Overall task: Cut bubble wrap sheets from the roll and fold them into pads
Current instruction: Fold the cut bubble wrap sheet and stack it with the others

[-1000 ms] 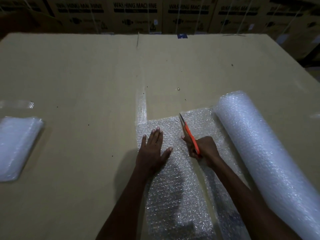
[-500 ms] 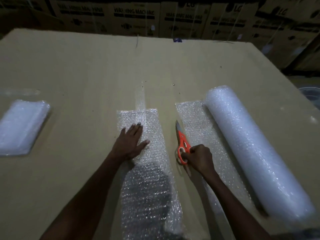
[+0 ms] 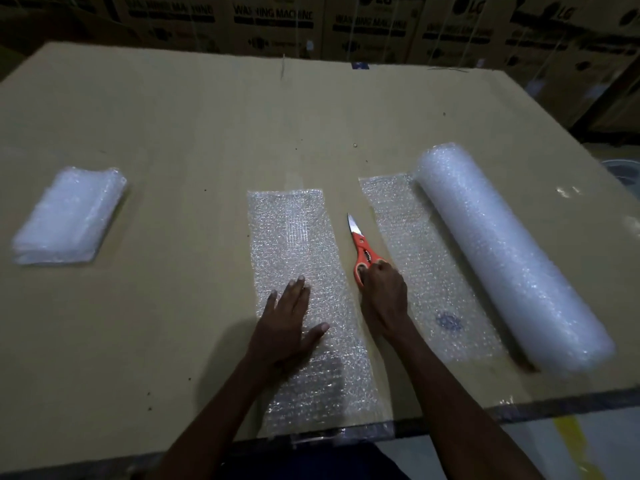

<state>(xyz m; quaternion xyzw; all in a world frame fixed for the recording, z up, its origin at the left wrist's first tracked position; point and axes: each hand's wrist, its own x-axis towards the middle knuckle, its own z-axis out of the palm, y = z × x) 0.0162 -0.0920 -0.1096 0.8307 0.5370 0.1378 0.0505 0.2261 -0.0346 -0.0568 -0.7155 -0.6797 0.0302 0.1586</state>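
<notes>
Left hand: we see the left hand (image 3: 289, 325) lying flat with straight fingers, pressing on the cut sheet (image 3: 304, 306) near its middle.
Cut sheet: we see it lying flat on the table (image 3: 173, 133). Its near end reaches the table's near edge. It is apart from the roll's loose end.
Right hand: we see the right hand (image 3: 382, 292) just right of the cut sheet, with its fingers curled on the handles of the scissors (image 3: 360, 249).
Scissors: we see orange handles and a shiny blade. They lie on the table in the gap between the cut sheet and the loose end, blades closed, tip pointing away from us.
Loose end: we see a strip of bubble wrap (image 3: 426, 265) spread flat, running under the left side of the roll (image 3: 502, 251).
Roll: we see a big white roll lying on its side on the right part of the table.
Pads: we see a stack of folded pads (image 3: 71, 214) far off to the left, well apart from the cut sheet.
Boxes: we see big boxes (image 3: 273, 20) behind the table, with "WASHING MACHINE" printed on them.
</notes>
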